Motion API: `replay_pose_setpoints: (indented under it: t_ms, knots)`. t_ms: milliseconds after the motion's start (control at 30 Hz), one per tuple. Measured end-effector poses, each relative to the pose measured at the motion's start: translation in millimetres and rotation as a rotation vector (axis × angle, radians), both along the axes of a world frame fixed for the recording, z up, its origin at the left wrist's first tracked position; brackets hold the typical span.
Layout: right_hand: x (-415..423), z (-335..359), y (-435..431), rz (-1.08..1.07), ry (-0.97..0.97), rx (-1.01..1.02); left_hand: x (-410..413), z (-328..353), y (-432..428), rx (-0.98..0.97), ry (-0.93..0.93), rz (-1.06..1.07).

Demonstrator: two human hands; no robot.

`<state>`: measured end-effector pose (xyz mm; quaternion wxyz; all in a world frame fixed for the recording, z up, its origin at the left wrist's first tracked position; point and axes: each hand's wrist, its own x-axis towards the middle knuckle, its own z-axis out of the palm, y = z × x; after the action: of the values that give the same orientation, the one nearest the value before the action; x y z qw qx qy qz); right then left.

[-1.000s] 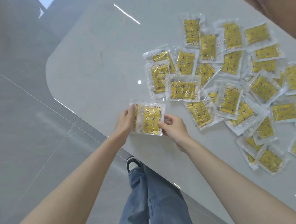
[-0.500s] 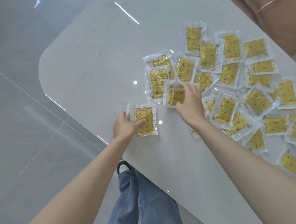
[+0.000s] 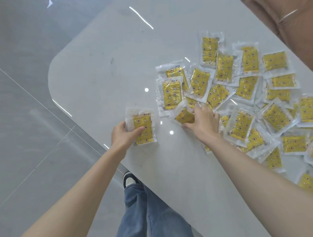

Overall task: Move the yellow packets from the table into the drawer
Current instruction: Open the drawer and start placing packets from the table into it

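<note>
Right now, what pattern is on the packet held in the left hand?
Yellow plastic packet: small stars, moons, flowers; head view.

So the counter (image 3: 100, 72) is a glossy white slab with one rounded corner, and bright dots and streaks are reflected in it. The yellow packets (image 3: 224, 70) are scattered across its right half, all sealed in clear wrappers, many overlapped at odd angles. A small stack (image 3: 145, 127) is set apart from them, close to the left edge.
</note>
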<state>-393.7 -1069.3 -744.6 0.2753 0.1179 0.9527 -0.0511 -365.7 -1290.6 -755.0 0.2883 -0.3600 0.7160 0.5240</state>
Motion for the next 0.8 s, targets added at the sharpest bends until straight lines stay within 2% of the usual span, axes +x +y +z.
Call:
replay_pose_setpoints:
  t_ms: [133, 200, 300, 467, 700, 800]
  knots:
    - [-4.8, 12.2, -12.7, -0.319, 0.024, -0.507, -9.3, 3.3, -3.6, -0.076, 0.067, 0.092]
    - [-11.5, 19.6, -23.2, -0.478, 0.09, -0.678, -14.7, 4.1, -5.3, -0.06, 0.09, 0.137]
    - [-28.7, 21.8, -35.6, -0.588, 0.175, -0.662, -23.0, 5.8, -8.5, -0.04, 0.139, 0.155]
    - [-49.8, 1.1, -45.9, -0.597, 0.251, -0.573, -36.3, -1.2, -13.7, -0.025, 0.177, 0.195]
    - [-48.2, -25.0, -60.4, -0.66, 0.317, -0.343, -48.9, -12.9, -16.2, 0.011, 0.182, 0.212]
    - [-47.7, -24.5, -68.9, -0.688, 0.343, -0.392, -52.1, -15.2, -16.3, -0.026, 0.184, 0.208]
